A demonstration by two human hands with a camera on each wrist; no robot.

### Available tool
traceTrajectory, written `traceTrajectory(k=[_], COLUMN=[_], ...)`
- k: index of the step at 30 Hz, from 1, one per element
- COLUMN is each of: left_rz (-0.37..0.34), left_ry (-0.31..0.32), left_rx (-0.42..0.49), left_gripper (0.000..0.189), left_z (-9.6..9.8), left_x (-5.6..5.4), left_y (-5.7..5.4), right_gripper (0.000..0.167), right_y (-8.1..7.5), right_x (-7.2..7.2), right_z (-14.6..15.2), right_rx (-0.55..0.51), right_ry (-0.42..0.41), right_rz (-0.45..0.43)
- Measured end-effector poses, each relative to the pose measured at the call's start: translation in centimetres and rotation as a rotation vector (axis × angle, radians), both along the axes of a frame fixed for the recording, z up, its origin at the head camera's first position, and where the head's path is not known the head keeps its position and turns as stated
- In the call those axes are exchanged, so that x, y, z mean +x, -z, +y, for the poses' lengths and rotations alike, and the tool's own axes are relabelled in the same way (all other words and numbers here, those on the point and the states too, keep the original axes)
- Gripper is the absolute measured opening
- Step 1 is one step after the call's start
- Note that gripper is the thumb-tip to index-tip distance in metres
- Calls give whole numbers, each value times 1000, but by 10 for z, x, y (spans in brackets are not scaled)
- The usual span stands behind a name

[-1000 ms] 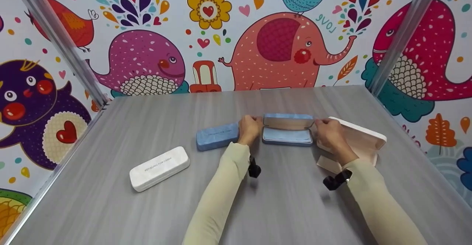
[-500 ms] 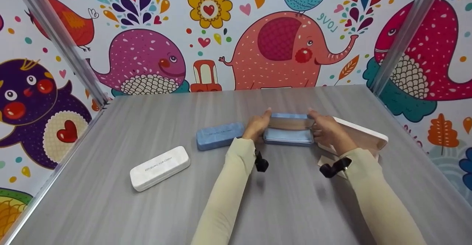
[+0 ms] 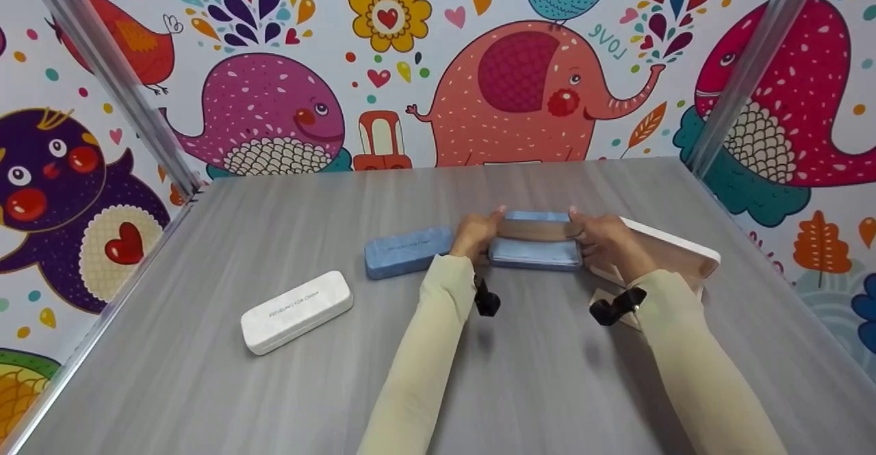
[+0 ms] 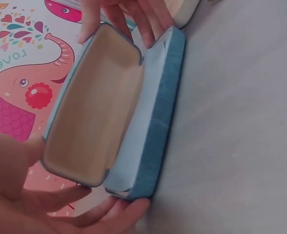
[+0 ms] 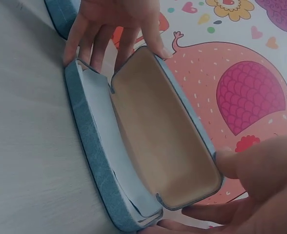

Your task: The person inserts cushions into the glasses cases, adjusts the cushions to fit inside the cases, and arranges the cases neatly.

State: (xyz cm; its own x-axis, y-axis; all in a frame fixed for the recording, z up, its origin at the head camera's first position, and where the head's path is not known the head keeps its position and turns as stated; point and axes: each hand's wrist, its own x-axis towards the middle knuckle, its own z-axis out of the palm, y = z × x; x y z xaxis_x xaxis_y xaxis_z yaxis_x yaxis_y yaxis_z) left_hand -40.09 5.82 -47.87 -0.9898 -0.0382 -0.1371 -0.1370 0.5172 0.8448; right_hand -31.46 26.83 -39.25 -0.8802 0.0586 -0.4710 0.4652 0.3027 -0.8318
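Observation:
An open blue glasses case (image 3: 536, 263) lies in the middle of the table, its beige-lined lid (image 5: 163, 126) raised toward the back. Pale blue cloth (image 4: 138, 122) fills the base. At the case's left end, my left hand (image 3: 477, 235) holds the lid with the thumb at its top edge, the other fingers along the end of lid and base. My right hand (image 3: 608, 237) grips the right end in the same manner. Both wrist views show the fingers spread over the case's ends.
A closed blue glasses case (image 3: 408, 252) lies just left of my left hand. Farther left is a closed white case (image 3: 297, 313). An open white case (image 3: 674, 253) stands behind my right hand, partly covered by it. A patterned wall (image 3: 397, 85) bounds the back.
Both hands have shifted at the open blue case, and their thumbs have come up onto the lid's top edge. The lid tips slightly forward. The other cases stay put.

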Motion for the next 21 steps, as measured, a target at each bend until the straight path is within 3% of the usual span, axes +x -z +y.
traceTrajectory(k=[4,7,11,14,21], left_rz=[-85,-81,-77,-97,-165], left_ry=[-18,-38,-14,3,19], left_rx=[45,-3,-60,-40,114], left_gripper=[49,49,55,54,48], left_z=[-5,-4,-3,-5,-10], left_x=[53,70,73,72,65], left_y=[-59,-76,-79,-77,-73], right_gripper=[79,78,75,71,70], right_y=[-1,0,4,7,7], right_x=[0,1,2,2,5], right_z=[0,1,1,0,1], right_rx=[29,23,1,0,60], right_ry=[-11,-9,-10,-16,-16], right_rz=[-16,-25,0,36,77])
